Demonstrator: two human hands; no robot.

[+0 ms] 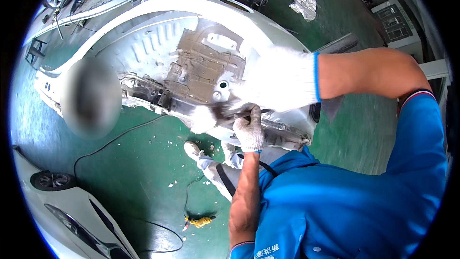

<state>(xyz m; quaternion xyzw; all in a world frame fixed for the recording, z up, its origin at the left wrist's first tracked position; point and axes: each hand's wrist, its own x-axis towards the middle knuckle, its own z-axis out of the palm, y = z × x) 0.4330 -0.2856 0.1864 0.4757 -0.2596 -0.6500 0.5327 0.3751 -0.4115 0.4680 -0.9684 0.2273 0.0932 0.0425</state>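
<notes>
In front of me is a white car body section with a curved rim, bare metal and brown pad-like sheets on its inner floor. My left hand, in a whitish knitted glove, is closed at the near edge of this section. Its fingers wrap around a dark, narrow bar-like tool whose kind I cannot make out. Above it, my right hand, in a white glove with a blue cuff, is smeared by motion, so its fingers and anything in them are unreadable. A dark streak lies between the two hands.
On the green floor lie a yellow power tool, a black cable and scattered pale flakes. A white car stands at lower left. Crumpled silvery sheeting lies at the far side, and a dark stool is at far left.
</notes>
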